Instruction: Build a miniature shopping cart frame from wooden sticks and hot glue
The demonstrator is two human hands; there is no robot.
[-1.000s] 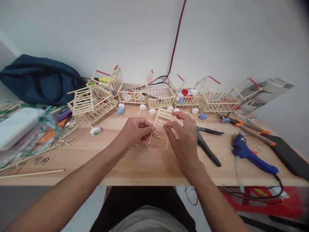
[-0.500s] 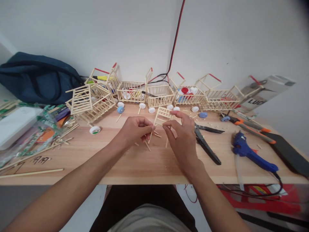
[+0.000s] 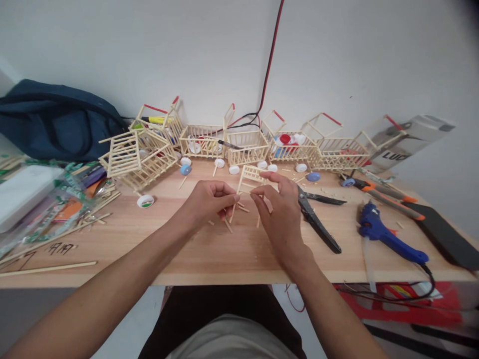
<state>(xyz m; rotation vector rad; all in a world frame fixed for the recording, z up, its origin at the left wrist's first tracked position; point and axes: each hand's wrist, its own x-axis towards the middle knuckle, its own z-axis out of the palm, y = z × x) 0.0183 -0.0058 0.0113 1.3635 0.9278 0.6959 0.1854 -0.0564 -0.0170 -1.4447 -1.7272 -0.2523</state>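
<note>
Between my hands is a small wooden stick frame (image 3: 253,173) with a row of short bars at its far end and two long side sticks. My left hand (image 3: 215,200) pinches the left side stick between thumb and fingers. My right hand (image 3: 279,207) is closed at the frame's right side, thumb and index fingertips together by the short crosspiece; the right side stick is partly hidden behind them. Loose sticks (image 3: 228,226) lie under my left fingertips. Just right of my right hand lie black-handled cutters (image 3: 318,222).
Several stick carts (image 3: 249,149) with bottle-cap wheels line the wall. A blue glue gun (image 3: 389,237), orange-handled pliers (image 3: 400,202) and a black slab (image 3: 445,234) lie right. At left are a blue bag (image 3: 60,122), a white box (image 3: 28,194) and sticks.
The whole view has shifted slightly, with things on the table appearing a little further left. Both hands keep nearly the same hold on the frame.
</note>
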